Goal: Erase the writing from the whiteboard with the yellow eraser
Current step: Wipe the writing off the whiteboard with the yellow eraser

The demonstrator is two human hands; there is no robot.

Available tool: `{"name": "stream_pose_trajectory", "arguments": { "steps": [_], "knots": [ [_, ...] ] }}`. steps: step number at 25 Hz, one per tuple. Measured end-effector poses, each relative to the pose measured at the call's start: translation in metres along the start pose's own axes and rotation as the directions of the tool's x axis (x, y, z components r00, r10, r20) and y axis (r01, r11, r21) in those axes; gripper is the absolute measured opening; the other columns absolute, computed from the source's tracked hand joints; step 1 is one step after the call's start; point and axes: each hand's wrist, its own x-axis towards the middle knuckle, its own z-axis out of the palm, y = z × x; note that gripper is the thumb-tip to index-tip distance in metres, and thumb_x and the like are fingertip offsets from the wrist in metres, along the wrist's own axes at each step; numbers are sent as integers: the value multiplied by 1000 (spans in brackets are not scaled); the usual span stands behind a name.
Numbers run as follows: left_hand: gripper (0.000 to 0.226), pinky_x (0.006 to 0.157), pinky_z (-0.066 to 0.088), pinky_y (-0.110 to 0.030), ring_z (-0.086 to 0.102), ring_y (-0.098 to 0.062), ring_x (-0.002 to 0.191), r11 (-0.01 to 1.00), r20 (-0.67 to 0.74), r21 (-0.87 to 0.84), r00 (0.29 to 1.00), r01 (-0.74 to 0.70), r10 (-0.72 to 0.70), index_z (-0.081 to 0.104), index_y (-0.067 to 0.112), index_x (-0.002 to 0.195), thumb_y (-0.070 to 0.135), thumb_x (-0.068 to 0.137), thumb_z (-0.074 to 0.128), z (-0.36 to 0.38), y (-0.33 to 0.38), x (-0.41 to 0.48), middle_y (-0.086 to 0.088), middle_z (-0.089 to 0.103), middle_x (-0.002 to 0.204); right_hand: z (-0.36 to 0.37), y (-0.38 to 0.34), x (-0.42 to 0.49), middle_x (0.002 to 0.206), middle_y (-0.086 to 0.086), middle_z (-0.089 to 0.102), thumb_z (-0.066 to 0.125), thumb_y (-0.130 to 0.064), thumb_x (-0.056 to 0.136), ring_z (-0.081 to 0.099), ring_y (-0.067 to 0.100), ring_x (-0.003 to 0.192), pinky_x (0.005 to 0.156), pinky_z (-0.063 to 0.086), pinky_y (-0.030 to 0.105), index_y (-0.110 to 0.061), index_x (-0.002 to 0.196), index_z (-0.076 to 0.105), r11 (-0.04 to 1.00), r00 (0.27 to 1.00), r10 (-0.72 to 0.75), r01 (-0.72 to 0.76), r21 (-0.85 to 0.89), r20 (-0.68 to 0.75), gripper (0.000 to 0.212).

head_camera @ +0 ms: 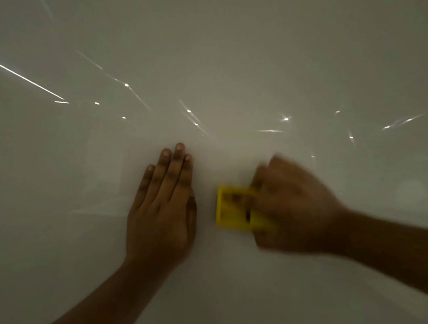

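Observation:
The glossy whiteboard (217,57) fills the whole view and I see no writing on it. My right hand (294,208) is blurred and grips the yellow eraser (233,208), which is pressed against the board just right of centre. My left hand (164,204) lies flat on the board to the eraser's left, fingers together and pointing up, holding nothing. A narrow gap separates the left hand from the eraser.
Bright streaks and spots of reflected light (22,76) cross the board's middle band. Faint pale reflections show at the left (102,166) and far right (411,191). No board edge or frame is in view.

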Motion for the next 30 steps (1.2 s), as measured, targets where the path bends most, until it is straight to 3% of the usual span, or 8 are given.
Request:
{"name": "stream_pose_trajectory", "arguments": {
  "steps": [4, 6, 9, 16, 19, 22, 26, 30],
  "knots": [
    [55, 127, 27, -48, 28, -29, 155, 1000, 13, -5, 1000, 12, -12, 37, 2, 154, 17, 101, 35, -3, 3, 1, -13, 33, 165, 3, -32, -33, 85, 7, 58, 71, -33, 68, 49, 28, 71, 60, 41, 36, -20, 91, 62, 969, 955, -234, 245, -39, 181, 28],
    [56, 127, 26, -47, 26, -29, 155, 1000, 13, -15, 1000, 4, -4, 37, 2, 154, 17, 100, 37, -2, 2, 1, -13, 32, 165, -15, 9, 3, 92, 13, 62, 67, -38, 70, 54, 34, 74, 63, 42, 40, -16, 95, 68, 967, 995, 93, -95, -237, -23, 33],
    [57, 128, 21, -43, 25, -28, 156, 1000, 22, -9, 999, -23, 24, 35, 3, 155, 19, 101, 36, -3, -4, 2, -13, 30, 166, -45, 62, 42, 107, 11, 62, 64, -46, 75, 54, 38, 91, 78, 46, 43, -22, 116, 68, 876, 885, 410, -450, -175, -219, 48],
    [58, 130, 16, -41, 21, -26, 158, 1000, 23, -23, 1000, -16, 16, 31, 7, 158, 21, 101, 30, 0, -6, 1, -10, 26, 169, -24, 8, -89, 98, 12, 68, 67, -36, 82, 57, 34, 76, 68, 45, 40, -21, 108, 70, 993, 971, -95, 107, -44, 217, 30],
    [58, 131, 14, -41, 17, -23, 159, 1000, 24, -11, 1000, -4, 4, 29, 9, 159, 24, 103, 28, 3, -8, 0, -9, 24, 170, -55, 75, -76, 105, 16, 66, 69, -42, 79, 59, 40, 80, 69, 49, 46, -23, 115, 65, 959, 989, 151, -146, -245, 3, 41],
    [58, 131, 17, -45, 15, -22, 160, 1000, 32, -20, 999, -5, 6, 28, 9, 159, 25, 103, 27, 4, -8, -1, -9, 23, 170, -68, 116, -57, 113, 15, 58, 64, -46, 80, 52, 40, 93, 80, 47, 44, -22, 126, 62, 846, 871, 438, -484, -226, -224, 52],
    [58, 130, 17, -45, 16, -23, 159, 1000, 31, -11, 1000, 7, -6, 29, 9, 159, 26, 103, 26, 2, -4, 0, -10, 23, 170, -33, 57, -115, 91, 19, 60, 68, -43, 77, 55, 38, 76, 68, 48, 40, -11, 103, 71, 945, 939, 316, -325, -46, -134, 41],
    [60, 131, 12, -41, 15, -24, 160, 1000, 34, -8, 999, -5, 6, 25, 9, 160, 26, 103, 25, 2, -4, 1, -9, 20, 170, -24, 38, -215, 85, 10, 66, 79, -40, 70, 60, 32, 71, 66, 51, 35, -28, 96, 62, 968, 962, 247, -249, 6, 118, 32]
  ]
}}
